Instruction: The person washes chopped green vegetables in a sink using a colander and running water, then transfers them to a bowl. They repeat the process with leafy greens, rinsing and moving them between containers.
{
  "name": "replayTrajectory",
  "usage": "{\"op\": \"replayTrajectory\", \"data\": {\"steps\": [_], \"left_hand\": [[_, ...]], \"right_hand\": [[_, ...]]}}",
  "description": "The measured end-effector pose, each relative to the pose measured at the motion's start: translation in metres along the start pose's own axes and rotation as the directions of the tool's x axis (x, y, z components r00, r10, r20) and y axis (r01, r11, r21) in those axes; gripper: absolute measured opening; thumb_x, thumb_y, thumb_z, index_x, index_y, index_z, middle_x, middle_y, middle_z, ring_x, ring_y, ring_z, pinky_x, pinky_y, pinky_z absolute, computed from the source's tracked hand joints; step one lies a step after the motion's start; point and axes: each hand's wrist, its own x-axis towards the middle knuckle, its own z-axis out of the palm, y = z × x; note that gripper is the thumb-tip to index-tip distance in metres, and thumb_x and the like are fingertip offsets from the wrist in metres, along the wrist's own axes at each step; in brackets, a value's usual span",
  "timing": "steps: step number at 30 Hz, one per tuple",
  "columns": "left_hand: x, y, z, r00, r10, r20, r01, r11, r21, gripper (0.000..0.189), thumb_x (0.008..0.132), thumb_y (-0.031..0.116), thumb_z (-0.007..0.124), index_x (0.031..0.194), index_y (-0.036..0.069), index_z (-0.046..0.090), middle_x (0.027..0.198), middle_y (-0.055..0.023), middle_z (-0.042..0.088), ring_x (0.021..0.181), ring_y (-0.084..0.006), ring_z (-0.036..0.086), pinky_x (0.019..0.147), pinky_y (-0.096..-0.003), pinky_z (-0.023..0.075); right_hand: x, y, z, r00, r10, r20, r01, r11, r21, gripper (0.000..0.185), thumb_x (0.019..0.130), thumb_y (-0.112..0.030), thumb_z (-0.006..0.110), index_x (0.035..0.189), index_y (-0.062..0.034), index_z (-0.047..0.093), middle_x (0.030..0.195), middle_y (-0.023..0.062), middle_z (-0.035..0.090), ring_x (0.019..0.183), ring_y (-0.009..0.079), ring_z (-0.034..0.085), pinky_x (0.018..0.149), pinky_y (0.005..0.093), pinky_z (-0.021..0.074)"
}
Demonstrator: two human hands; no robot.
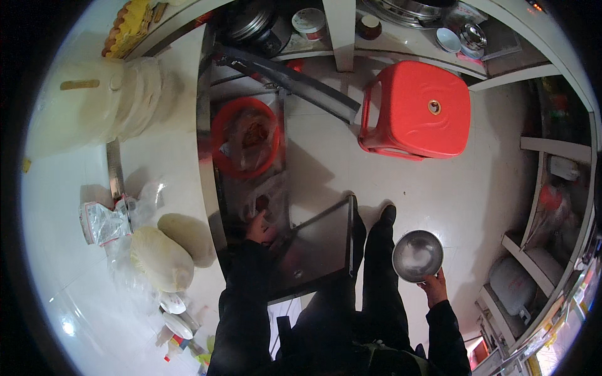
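Observation:
My right hand (434, 287) grips the rim of a round metal bowl (417, 256), held over the floor to the right of my legs. A pale patch shows inside the bowl. My left hand (258, 229) reaches into the open cabinet under the counter, at a clear plastic bag (273, 199) with something dark red in it. Whether its fingers hold the bag cannot be told. Just beyond the bag stands a red plastic basin (217, 141) with a plastic bag and reddish-brown contents inside.
An open cabinet door (324, 249) stands beside my left arm; another open door (301, 87) juts out farther off. A red plastic stool (423, 110) stands on the floor. Shelves line the right. On the left counter (174, 164) lies a Chinese cabbage (162, 261).

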Motion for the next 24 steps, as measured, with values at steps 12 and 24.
{"op": "replayTrajectory", "data": {"steps": [12,24], "left_hand": [[0.008,0.02,-0.004,0.949,-0.314,-0.002,0.274,0.832,-0.482,0.043,0.092,0.027,0.056,0.128,0.006,0.05,0.124,-0.0122,0.055,0.117,-0.0292,0.051,0.096,-0.0477,0.0453],[-0.037,0.074,0.008,0.749,0.07,-0.659,-0.056,0.998,0.042,0.037,0.087,0.014,0.058,0.119,-0.003,0.052,0.123,-0.016,0.055,0.112,-0.0276,0.052,0.097,-0.0385,0.0395]], "right_hand": [[-0.006,0.009,0.015,1.0,0.019,0.009,-0.02,0.999,0.025,0.048,0.081,-0.006,0.058,0.127,-0.0146,0.045,0.106,0.0073,0.061,0.089,0.0163,0.061,0.07,0.0288,0.0497],[-0.007,-0.019,0.012,0.998,-0.057,0.039,0.055,0.997,0.057,0.047,0.083,-0.009,0.058,0.127,-0.0161,0.044,0.108,0.0066,0.06,0.091,0.0176,0.061,0.075,0.0323,0.0498]]}}
